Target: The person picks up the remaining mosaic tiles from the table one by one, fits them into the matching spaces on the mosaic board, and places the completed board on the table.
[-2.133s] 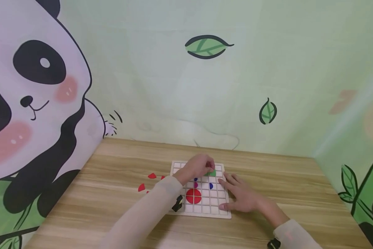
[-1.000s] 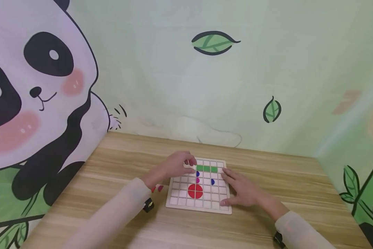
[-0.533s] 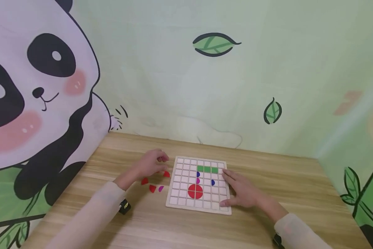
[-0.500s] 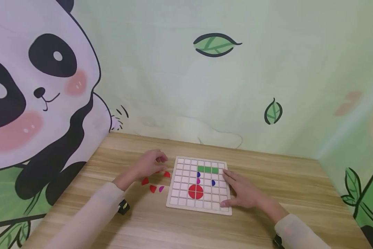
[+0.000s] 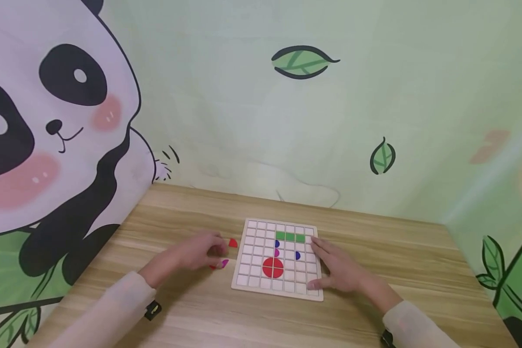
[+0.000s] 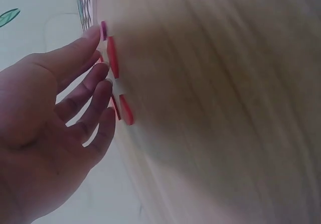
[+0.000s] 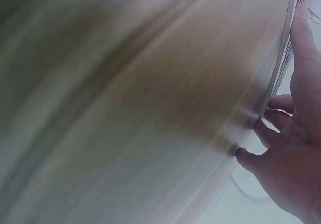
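Note:
A white grid board (image 5: 247,270) lies on the table, bearing a row of green squares (image 5: 290,237), blue half-discs (image 5: 297,255), a magenta half-disc (image 5: 276,253) and a red disc (image 5: 273,268) made of several quarter pieces. To its left, my left hand (image 5: 200,250) is low over loose pieces, its fingers loosely bent, gripping nothing that I can see. Its thumb is near a loose magenta piece (image 6: 104,30) in the left wrist view, beside red pieces (image 6: 113,58). My right hand (image 5: 341,269) rests on the board's right edge, fingers spread.
A loose red quarter piece (image 5: 233,243) sits just off the board's left edge. Other loose pieces are partly hidden under the left hand. The wooden table (image 5: 374,241) meets a printed wall cloth (image 5: 226,121) at its back edge.
My left hand has left the green squares and moved left off the board, then down and nearer over the loose pieces. The right hand stays at the board's edge.

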Available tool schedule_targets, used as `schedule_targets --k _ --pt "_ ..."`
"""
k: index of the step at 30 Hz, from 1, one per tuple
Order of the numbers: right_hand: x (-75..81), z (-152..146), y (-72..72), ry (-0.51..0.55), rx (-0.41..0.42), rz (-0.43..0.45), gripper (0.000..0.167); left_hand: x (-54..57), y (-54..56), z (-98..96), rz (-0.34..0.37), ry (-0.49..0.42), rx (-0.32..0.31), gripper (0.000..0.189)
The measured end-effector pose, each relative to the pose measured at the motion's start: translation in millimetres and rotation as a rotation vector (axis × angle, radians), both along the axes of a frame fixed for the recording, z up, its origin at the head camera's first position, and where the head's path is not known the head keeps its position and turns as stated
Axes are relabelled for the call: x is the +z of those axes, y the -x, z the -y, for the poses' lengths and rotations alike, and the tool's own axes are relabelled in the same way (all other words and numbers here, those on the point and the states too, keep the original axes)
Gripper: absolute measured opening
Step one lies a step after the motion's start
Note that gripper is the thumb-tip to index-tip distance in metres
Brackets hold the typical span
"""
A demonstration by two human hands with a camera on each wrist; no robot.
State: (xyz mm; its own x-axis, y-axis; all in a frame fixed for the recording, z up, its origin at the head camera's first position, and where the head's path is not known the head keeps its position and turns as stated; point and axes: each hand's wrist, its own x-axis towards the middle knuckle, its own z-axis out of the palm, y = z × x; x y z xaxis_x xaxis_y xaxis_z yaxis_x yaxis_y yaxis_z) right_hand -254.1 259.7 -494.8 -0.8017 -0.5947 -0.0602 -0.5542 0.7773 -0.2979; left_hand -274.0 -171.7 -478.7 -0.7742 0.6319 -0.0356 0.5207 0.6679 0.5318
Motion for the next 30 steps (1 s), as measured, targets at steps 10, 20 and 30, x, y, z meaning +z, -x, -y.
schedule_targets --k 10,20,30 --pt "-3.0 0.8 -0.8 -0.002 -0.02 0.035 0.118 -8.3 -1.4 -1.9 -0.038 -0.036 -0.053 0.011" --pt "-0.2 -0.8 0.5 0.011 -0.017 0.025 0.117 -5.2 -2.1 -10.9 0.012 -0.009 -0.014 0.009" --pt "-2.2 -2.1 1.6 -0.013 -0.024 0.017 0.119 -8.9 -4.0 -16.9 -0.036 -0.012 -0.016 0.01"
